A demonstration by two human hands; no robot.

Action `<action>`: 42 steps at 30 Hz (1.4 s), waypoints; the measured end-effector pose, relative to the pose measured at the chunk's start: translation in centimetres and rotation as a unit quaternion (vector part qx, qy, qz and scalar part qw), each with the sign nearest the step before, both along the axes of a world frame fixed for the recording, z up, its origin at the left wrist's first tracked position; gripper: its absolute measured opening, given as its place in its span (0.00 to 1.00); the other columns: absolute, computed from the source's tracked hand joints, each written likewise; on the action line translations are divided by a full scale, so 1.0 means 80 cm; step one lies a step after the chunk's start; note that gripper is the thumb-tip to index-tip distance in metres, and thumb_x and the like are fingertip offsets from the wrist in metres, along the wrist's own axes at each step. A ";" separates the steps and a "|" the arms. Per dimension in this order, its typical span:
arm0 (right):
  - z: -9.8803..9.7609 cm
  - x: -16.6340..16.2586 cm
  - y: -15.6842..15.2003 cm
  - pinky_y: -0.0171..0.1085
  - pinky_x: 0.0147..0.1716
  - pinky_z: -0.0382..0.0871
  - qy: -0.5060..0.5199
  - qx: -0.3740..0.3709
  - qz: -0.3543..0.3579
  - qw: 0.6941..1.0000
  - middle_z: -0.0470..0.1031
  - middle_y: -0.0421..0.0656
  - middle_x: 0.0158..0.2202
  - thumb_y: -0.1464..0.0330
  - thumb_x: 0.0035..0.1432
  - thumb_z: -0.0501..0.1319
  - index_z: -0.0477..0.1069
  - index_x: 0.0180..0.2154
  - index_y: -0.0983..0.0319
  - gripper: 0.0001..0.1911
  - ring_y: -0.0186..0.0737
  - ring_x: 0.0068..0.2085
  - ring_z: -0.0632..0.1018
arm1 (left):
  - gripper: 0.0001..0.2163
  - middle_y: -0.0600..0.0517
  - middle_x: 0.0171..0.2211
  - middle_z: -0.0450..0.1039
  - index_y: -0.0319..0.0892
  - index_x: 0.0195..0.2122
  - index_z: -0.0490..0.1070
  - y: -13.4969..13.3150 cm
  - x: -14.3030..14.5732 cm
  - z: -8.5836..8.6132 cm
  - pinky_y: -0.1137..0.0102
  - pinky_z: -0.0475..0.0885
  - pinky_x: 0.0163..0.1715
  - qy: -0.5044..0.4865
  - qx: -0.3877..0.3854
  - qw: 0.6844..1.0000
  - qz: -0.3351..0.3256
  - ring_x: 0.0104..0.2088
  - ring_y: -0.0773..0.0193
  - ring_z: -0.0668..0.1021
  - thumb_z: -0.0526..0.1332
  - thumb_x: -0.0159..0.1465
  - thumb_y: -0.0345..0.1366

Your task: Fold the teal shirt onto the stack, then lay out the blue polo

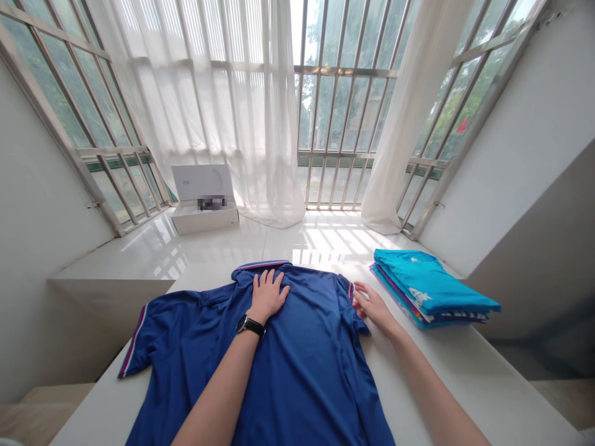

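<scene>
A dark blue polo shirt (297,365) lies spread back side up on a white table (488,384), collar away from me. My left hand (268,295), with a black watch on the wrist, rests flat and open on the shirt just below the collar. My right hand (372,305) is at the shirt's right shoulder, its fingers curled on the folded-in sleeve edge. The left sleeve lies spread out, with red and white trim at its cuff.
A stack of folded shirts (430,288), turquoise on top, sits on the table to the right. Beyond is a white window ledge with an open white box (204,204), sheer curtains and barred windows. Grey walls stand on both sides.
</scene>
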State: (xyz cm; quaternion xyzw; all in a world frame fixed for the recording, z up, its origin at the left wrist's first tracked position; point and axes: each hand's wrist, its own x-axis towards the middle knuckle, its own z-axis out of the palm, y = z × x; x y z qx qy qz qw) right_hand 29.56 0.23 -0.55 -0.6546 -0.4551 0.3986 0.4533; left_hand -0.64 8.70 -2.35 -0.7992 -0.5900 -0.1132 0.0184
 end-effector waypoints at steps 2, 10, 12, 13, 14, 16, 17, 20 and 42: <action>0.000 0.000 0.001 0.32 0.17 0.62 -0.005 0.009 0.013 1.000 0.76 0.44 0.38 0.52 0.47 0.65 0.67 0.47 0.60 0.29 0.36 0.26 0.74 | 0.26 0.45 0.67 0.59 0.49 0.66 0.62 0.000 0.000 0.001 0.47 0.48 0.66 0.000 -0.004 1.000 0.000 0.67 0.47 0.58 0.47 0.70 0.51; 0.003 0.003 -0.002 0.29 0.16 0.56 -0.052 -0.022 0.096 0.994 0.68 0.33 0.18 0.51 0.49 0.67 0.69 0.33 0.60 0.21 0.32 0.19 0.69 | 0.26 0.45 0.67 0.59 0.49 0.66 0.62 0.002 0.000 0.001 0.47 0.47 0.66 0.008 -0.005 1.000 0.002 0.67 0.46 0.59 0.46 0.70 0.51; 0.002 0.003 -0.002 0.28 0.15 0.54 -0.056 -0.026 0.093 0.994 0.65 0.32 0.16 0.49 0.49 0.66 0.68 0.31 0.60 0.21 0.30 0.17 0.66 | 0.26 0.45 0.67 0.59 0.49 0.66 0.62 0.002 0.001 0.001 0.47 0.47 0.66 0.008 -0.006 1.000 0.002 0.67 0.46 0.59 0.46 0.70 0.52; 0.001 0.002 -0.002 0.28 0.15 0.54 -0.052 -0.032 0.097 0.993 0.64 0.32 0.16 0.49 0.49 0.66 0.68 0.32 0.60 0.22 0.30 0.17 0.66 | 0.26 0.45 0.67 0.59 0.49 0.66 0.62 0.002 0.001 0.001 0.47 0.47 0.66 0.008 -0.006 1.000 0.001 0.67 0.46 0.59 0.46 0.70 0.52; 0.001 0.002 -0.002 0.28 0.15 0.55 -0.045 -0.039 0.105 0.993 0.64 0.31 0.16 0.49 0.49 0.67 0.69 0.33 0.60 0.22 0.30 0.18 0.66 | 0.26 0.45 0.67 0.59 0.49 0.66 0.62 0.002 0.001 0.001 0.47 0.47 0.66 0.007 -0.006 1.000 0.000 0.67 0.46 0.59 0.46 0.70 0.52; 0.001 0.000 -0.002 0.29 0.16 0.57 -0.030 -0.041 0.118 0.992 0.64 0.30 0.18 0.49 0.47 0.68 0.70 0.38 0.60 0.25 0.30 0.19 0.66 | 0.26 0.45 0.67 0.59 0.49 0.66 0.62 0.001 0.001 0.001 0.47 0.47 0.66 0.005 -0.007 1.000 0.000 0.67 0.46 0.59 0.47 0.70 0.52; 0.001 -0.002 -0.002 0.29 0.17 0.56 -0.024 -0.037 0.120 0.992 0.63 0.30 0.18 0.49 0.46 0.69 0.69 0.41 0.60 0.27 0.30 0.19 0.66 | 0.26 0.45 0.67 0.59 0.49 0.66 0.62 0.001 0.001 0.002 0.47 0.47 0.66 0.004 -0.008 1.000 0.001 0.67 0.46 0.59 0.47 0.70 0.52; 0.001 -0.007 0.001 0.30 0.18 0.55 -0.013 -0.025 0.123 0.992 0.63 0.29 0.18 0.50 0.44 0.69 0.67 0.43 0.59 0.29 0.31 0.19 0.65 | 0.26 0.45 0.67 0.59 0.49 0.66 0.62 0.001 0.001 0.002 0.46 0.47 0.66 0.003 -0.011 1.000 0.002 0.67 0.46 0.58 0.47 0.70 0.51; -0.037 -0.032 0.003 0.53 0.64 0.54 -0.510 0.060 0.086 0.854 0.60 0.58 0.66 0.54 0.64 0.52 0.62 0.63 0.67 0.33 0.58 0.66 0.60 | 0.27 0.44 0.67 0.58 0.48 0.66 0.62 0.001 -0.002 0.000 0.46 0.47 0.66 -0.011 -0.007 0.999 0.036 0.67 0.45 0.58 0.48 0.69 0.52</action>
